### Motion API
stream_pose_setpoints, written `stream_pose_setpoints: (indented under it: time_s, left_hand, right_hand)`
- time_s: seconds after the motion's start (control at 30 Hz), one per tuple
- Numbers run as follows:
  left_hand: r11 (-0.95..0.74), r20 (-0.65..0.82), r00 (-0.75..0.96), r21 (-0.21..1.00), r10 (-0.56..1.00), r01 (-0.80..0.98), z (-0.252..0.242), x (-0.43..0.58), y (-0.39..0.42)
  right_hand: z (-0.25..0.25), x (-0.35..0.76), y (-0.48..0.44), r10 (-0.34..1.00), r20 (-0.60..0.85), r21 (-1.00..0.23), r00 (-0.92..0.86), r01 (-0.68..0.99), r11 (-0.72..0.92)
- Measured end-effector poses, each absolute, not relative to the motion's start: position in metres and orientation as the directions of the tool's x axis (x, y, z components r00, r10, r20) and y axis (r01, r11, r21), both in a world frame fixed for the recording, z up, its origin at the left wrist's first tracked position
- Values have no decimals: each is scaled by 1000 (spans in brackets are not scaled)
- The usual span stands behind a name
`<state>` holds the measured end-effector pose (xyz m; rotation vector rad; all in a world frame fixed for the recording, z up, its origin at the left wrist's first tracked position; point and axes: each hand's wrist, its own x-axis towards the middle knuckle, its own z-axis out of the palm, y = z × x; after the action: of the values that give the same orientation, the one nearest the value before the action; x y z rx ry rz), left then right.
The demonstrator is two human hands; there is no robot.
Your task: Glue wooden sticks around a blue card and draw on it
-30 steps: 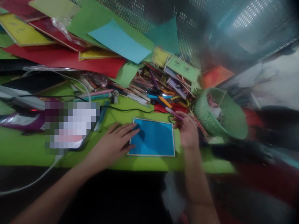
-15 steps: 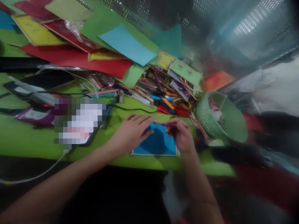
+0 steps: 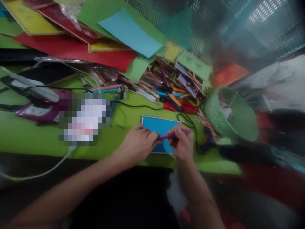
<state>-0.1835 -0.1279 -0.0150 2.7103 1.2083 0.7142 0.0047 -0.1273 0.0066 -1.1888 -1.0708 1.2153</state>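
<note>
A purple pen [image 3: 165,137] is held level between my two hands, over a blue card with a pale stick border [image 3: 162,122]. My right hand [image 3: 183,144] is closed round the pen's right part. At the pen's left end, the thumb and fingers of my left hand [image 3: 140,143] are pinched together; whether a cap is between them I cannot make out. Both hands hide parts of the card, which lies flat on the green tabletop near its front edge.
A phone with a blurred screen [image 3: 87,119] and white cable lies left, beside a purple device [image 3: 38,111]. Pens and scissors [image 3: 175,101] are heaped behind the card. A green basket [image 3: 214,117] stands right. Coloured papers [image 3: 131,30] cover the back.
My left hand, lying flat on the card before, has closed at the pen's left end. My right hand has brought the pen lower and nearer to me. The view has shifted slightly.
</note>
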Motion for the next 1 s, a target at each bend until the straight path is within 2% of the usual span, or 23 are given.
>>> stream_pose_setpoints:
  time_s: [0.13, 0.23, 0.37, 0.4, 0.47, 0.6, 0.7, 1.0]
  left_hand:
    - [-671, 404, 544, 319, 735, 669, -12, -182, -133]
    - [-650, 416, 507, 369, 755, 665, -16, -196, -138]
    - [-479, 376, 320, 483, 870, 733, -23, -229, -150]
    - [-473, 351, 326, 523, 878, 709, -23, -234, -153]
    - [-530, 344, 403, 556, 848, 641, -22, -238, -156]
    - [-630, 355, 527, 539, 772, 559, -26, -231, -154]
    - [-661, 325, 594, 536, 736, 525, -36, -225, -154]
    - [-645, 285, 602, 534, 746, 546, -45, -224, -158]
  right_hand:
    - [8, -3, -130, 992, 28, -998, 124, -48, 34]
    - [18, 15, -127, 943, 197, -980, 268, 78, 183]
    - [34, 60, -119, 806, 407, -911, 430, 121, 395]
    - [35, 66, -119, 791, 425, -902, 439, 133, 411]
    - [32, 69, -120, 835, 371, -923, 405, 65, 378]
    - [20, 49, -124, 948, 179, -973, 263, -97, 210]
    - [16, 37, -122, 979, 121, -986, 165, -97, 138]
    - [4, 15, -104, 992, -104, -993, 70, -59, -100]
